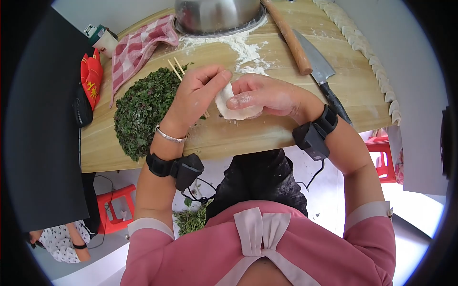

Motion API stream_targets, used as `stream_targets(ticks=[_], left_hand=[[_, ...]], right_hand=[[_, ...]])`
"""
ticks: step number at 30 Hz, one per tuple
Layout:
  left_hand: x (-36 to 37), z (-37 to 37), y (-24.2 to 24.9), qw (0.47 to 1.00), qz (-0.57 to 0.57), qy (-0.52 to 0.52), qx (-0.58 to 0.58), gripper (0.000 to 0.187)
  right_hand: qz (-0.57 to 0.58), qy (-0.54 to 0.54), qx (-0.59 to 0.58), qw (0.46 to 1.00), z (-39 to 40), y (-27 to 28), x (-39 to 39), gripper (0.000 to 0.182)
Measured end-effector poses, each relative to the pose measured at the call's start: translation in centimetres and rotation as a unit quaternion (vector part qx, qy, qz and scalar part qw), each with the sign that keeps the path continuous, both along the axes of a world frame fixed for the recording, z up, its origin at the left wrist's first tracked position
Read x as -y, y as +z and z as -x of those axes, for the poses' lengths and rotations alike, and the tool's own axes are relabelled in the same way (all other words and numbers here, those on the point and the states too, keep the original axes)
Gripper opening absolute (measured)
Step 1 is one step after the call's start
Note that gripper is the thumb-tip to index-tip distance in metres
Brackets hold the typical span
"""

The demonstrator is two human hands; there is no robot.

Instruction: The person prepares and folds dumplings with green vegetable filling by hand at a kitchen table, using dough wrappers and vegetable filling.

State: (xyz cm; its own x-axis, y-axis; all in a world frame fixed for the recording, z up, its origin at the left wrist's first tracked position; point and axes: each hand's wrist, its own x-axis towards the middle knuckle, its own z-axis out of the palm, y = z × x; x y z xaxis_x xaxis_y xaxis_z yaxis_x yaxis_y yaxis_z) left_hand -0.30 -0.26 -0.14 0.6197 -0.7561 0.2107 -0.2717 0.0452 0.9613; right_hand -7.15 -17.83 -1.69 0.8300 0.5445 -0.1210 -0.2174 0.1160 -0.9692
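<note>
Between my two hands, above the wooden table, is a white floury dumpling wrapper (pixel 232 110), partly folded. My left hand (pixel 196 90) pinches its upper edge between thumb and curled fingers. My right hand (pixel 269 95) grips the other side, with a floury thumb pressed on the dough and fingers behind it. Whether filling lies inside is hidden. Left of my left hand sits a large heap of chopped dark green leaves (pixel 145 112). A pair of chopsticks (pixel 175 69) rests by the heap, partly covered by my left hand.
Ahead stand a steel basin (pixel 219 16) and scattered flour (pixel 248 50). A rolling pin (pixel 288 38) and a cleaver (pixel 322 66) lie to the right. Folded dumplings (pixel 369 55) line the right edge. A checked cloth (pixel 143 43) lies left; red stools (pixel 117 209) stand below.
</note>
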Motion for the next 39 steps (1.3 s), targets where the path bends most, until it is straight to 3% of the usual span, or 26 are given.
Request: stream_targets(ticks=[5, 8, 10, 19, 23, 25, 28, 34, 36, 39], left_hand=[[0.0, -0.5, -0.4, 0.996, 0.030, 0.004, 0.086, 0.030], [-0.5, -0.7, -0.4, 0.992, -0.009, 0.023, 0.124, 0.031], [-0.6, -0.9, -0.2, 0.997, 0.064, 0.009, -0.044, 0.030], [-0.1, -0.2, -0.1, 0.991, 0.020, 0.046, 0.123, 0.032], [-0.3, -0.5, -0.8, 0.994, 0.073, 0.063, 0.047, 0.031], [-0.4, -1.1, -0.5, 0.993, 0.111, 0.016, -0.025, 0.029], [0.2, -0.1, -0.2, 0.995, 0.048, 0.076, 0.041, 0.027], [0.0, -0.3, -0.4, 0.989, 0.036, 0.067, 0.130, 0.028], [0.0, -0.4, -0.4, 0.992, 0.030, 0.061, 0.109, 0.028], [0.0, -0.1, 0.3, 0.996, 0.028, 0.058, 0.060, 0.029]], right_hand=[[0.006, -0.012, -0.006, 1.000, 0.0, -0.2, 0.0, 0.031], [-0.022, -0.026, -0.004, 0.999, 0.1, 0.5, -0.1, 0.033], [-0.052, -0.036, -0.005, 0.998, 0.1, 1.0, 0.0, 0.035], [-0.057, -0.043, 0.006, 0.997, 0.0, 0.8, 0.4, 0.035], [-0.080, -0.076, 0.030, 0.993, 0.1, 1.2, 0.0, 0.033], [-0.095, -0.102, 0.042, 0.989, 0.0, 1.4, 0.0, 0.033], [-0.097, -0.091, 0.040, 0.990, -0.1, 1.1, 0.2, 0.035], [-0.082, -0.113, 0.048, 0.989, 0.1, 1.3, 0.2, 0.034], [0.098, -0.134, 0.097, 0.981, 0.3, 2.0, 0.5, 0.033], [0.013, -0.158, 0.093, 0.983, -0.1, 1.1, 0.5, 0.030]])
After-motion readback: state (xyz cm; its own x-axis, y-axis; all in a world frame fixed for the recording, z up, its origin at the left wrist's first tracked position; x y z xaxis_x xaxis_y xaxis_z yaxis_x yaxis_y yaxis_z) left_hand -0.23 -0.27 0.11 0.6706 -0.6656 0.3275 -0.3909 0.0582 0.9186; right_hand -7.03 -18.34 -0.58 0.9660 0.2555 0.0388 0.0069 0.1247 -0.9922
